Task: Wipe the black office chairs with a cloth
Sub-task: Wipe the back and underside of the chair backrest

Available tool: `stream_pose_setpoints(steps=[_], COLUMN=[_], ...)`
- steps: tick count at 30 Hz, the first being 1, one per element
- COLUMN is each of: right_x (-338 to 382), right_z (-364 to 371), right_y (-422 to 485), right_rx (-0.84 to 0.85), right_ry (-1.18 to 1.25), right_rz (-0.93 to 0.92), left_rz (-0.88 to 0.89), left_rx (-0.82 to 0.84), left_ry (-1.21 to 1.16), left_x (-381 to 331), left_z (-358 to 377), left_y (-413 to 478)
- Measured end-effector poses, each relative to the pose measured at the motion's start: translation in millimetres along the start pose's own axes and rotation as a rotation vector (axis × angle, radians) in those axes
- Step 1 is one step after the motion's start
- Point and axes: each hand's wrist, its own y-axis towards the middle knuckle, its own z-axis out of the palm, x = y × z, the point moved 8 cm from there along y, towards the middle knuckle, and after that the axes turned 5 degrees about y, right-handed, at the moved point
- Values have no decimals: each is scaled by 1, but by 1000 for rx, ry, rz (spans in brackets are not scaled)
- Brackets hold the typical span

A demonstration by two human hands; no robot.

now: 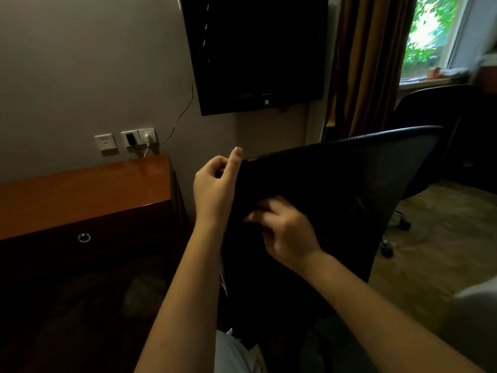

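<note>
The left hand (215, 189), fingers curled, is bracing its thumb against the chair back (336, 179), likely steadying it, while the blurred right hand (287, 232) is pressing there, grip and cloth impossible to tell.

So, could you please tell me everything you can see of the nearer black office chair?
Of the nearer black chair only the backrest shows: a broad, dark, mesh-looking panel with a rounded rim, tilted in the picture, right of the wooden desk. The left hand touches its upper left edge; the blurred right hand rests on its face. Seat and base are hidden.
</note>
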Motion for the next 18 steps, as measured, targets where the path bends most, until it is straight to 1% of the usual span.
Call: stream_pose_setpoints(steps=[3,6,8,9,11,13,16,18], right_x=[8,7,-1,-4,-11,-27,-54,-65], right_z=[-67,-105,-105,-97,-69,-27,41,57], right_y=[26,34,32,29,18,0,-38,-55], right_rx=[-278,-558,-643,-641,-569,-405,-87,-3], right_ry=[48,-15,-45,-63,-103,-139,-190,-169], right_rz=[0,4,24,23,15,29,88,157], left_rz=[-6,19,32,31,21,-1,-38,-49], left_rx=[-90,-117,-111,-107,-101,-103,-102,-109], left_ry=[15,24,23,20,9,-2,-9,-3], left_x=[6,11,10,11,11,13,19,23], left_z=[0,-2,-3,-3,-4,-7,-15,-25], left_y=[11,19,19,19,20,22,26,28])
